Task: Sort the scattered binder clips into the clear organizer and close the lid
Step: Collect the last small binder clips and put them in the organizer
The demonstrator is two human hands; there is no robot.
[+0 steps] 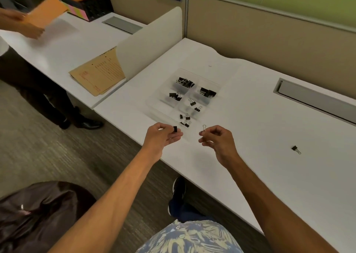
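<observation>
Head view: sorting step in hand. Black clip (175, 129) pinched by left hand (163, 135); wire handle (204, 127) pinched by right hand (217, 140). Both held just short of organizer (159, 106), lid not yet closed. Next move, judged: drop into near compartment. Stray clip (296, 149) left well right. Desk (250, 118) edge under wrists; open room rightward.

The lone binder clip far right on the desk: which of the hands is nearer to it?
Right. The right hand is left of the lone binder clip; the left hand is even farther left.
</observation>
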